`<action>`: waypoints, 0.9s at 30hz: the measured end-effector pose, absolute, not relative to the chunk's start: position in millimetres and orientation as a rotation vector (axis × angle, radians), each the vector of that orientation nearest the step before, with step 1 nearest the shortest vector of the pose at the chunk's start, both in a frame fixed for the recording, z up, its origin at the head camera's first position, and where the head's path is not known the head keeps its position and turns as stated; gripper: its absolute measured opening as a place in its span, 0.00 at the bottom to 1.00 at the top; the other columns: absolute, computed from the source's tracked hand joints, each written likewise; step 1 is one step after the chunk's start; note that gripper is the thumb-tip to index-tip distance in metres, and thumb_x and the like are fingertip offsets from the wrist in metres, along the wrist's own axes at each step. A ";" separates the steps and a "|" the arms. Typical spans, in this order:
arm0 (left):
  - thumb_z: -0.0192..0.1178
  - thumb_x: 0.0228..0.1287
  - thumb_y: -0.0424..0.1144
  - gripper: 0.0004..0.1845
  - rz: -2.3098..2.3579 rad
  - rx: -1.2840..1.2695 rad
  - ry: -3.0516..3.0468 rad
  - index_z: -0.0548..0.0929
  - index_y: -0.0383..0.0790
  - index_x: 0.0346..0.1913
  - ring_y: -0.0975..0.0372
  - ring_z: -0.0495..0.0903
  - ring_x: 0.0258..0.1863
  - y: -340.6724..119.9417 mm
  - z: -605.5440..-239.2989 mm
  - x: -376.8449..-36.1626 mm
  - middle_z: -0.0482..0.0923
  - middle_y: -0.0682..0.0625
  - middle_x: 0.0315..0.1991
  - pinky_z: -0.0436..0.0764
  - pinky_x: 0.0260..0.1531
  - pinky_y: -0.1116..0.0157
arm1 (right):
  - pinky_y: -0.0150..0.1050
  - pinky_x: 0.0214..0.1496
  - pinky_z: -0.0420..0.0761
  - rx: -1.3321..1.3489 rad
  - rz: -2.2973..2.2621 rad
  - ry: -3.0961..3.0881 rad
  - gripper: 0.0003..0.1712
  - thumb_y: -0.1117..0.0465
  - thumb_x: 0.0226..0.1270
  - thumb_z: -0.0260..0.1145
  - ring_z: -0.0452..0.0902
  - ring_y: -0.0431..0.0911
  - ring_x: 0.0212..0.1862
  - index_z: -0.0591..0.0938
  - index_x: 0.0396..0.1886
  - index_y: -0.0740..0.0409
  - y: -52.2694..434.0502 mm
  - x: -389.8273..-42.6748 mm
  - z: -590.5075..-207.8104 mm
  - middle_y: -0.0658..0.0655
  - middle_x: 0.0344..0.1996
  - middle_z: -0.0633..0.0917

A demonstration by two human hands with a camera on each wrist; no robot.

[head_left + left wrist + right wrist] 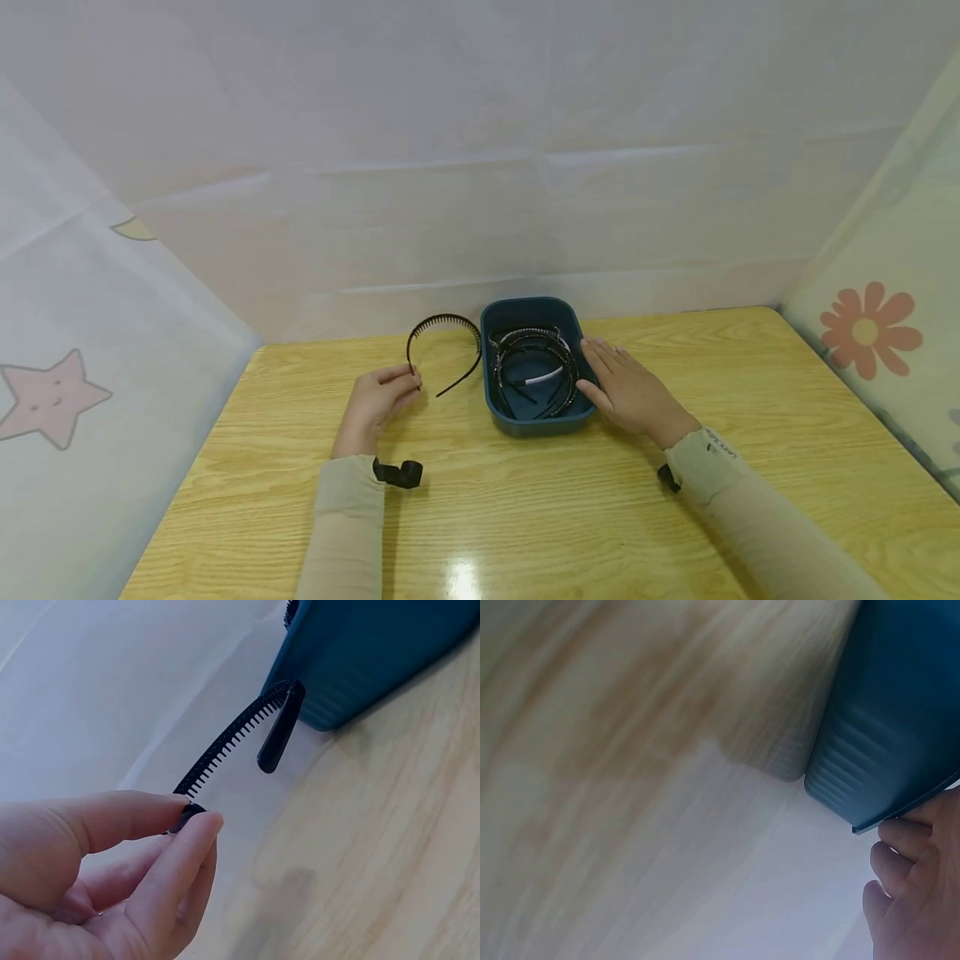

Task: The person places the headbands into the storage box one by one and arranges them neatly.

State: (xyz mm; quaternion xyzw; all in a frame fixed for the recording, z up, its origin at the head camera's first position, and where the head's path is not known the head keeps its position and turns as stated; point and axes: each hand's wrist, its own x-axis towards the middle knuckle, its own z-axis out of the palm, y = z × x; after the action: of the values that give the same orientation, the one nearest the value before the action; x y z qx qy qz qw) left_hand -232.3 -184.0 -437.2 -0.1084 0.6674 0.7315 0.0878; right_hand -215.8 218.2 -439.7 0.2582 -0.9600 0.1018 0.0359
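A black toothed headband [446,317] stands upright off the table, left of a dark blue plastic bin [540,428]. My left hand [384,400] pinches one end of it between thumb and fingertips; the other end hangs free. In the left wrist view the headband's comb teeth [225,742] show along its inner side, and its curve overlaps the bin's wall [360,667]. Several black headbands [536,333] lie in the bin, one with a white part. My right hand [633,387] rests at the bin's right rim, fingers extended, thumb at the edge.
The bin stands on a wood-grain table [510,517] near its back edge. A pale sheet [450,167] hangs behind the table, with printed side sheets left and right. Black camera straps [401,474] sit at the wrists.
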 end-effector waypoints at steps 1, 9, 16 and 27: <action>0.58 0.74 0.26 0.26 2.183 -0.318 1.989 0.68 0.24 0.71 0.49 0.76 0.65 -184.0 -436.4 -231.8 0.68 0.30 0.69 0.82 0.54 0.69 | 0.53 0.82 0.46 0.793 0.315 -2.949 0.41 0.43 0.84 0.47 0.49 0.60 0.80 0.53 0.80 0.68 218.3 -215.6 -439.6 0.66 0.79 0.55; 0.58 0.74 0.27 0.25 2.252 -0.299 1.996 0.70 0.25 0.71 0.62 0.85 0.50 -184.3 -428.6 -229.1 0.72 0.34 0.66 0.83 0.54 0.68 | 0.54 0.82 0.47 0.789 0.304 -2.954 0.42 0.42 0.84 0.46 0.49 0.60 0.80 0.52 0.81 0.67 218.8 -216.0 -440.6 0.66 0.80 0.54; 0.59 0.72 0.26 0.24 2.307 -0.279 2.016 0.72 0.25 0.68 0.64 0.86 0.45 -182.5 -420.8 -228.1 0.79 0.41 0.54 0.84 0.53 0.67 | 0.54 0.82 0.47 0.789 0.304 -2.954 0.42 0.42 0.84 0.46 0.50 0.60 0.80 0.52 0.81 0.68 218.7 -214.9 -438.7 0.66 0.79 0.55; 0.61 0.71 0.26 0.24 2.367 -0.226 2.001 0.73 0.26 0.68 0.62 0.85 0.49 -170.9 -408.1 -224.9 0.76 0.36 0.61 0.83 0.55 0.65 | 0.53 0.82 0.47 0.792 0.303 -2.950 0.42 0.43 0.84 0.46 0.49 0.60 0.80 0.52 0.80 0.68 219.5 -214.3 -438.8 0.67 0.79 0.56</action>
State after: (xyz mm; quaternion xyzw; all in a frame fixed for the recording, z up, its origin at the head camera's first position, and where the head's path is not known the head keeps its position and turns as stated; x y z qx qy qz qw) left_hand -224.9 -170.9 -408.1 -0.0726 0.6437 0.7617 0.0169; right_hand -214.3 219.5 -438.8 0.2578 -0.9605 0.0987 0.0359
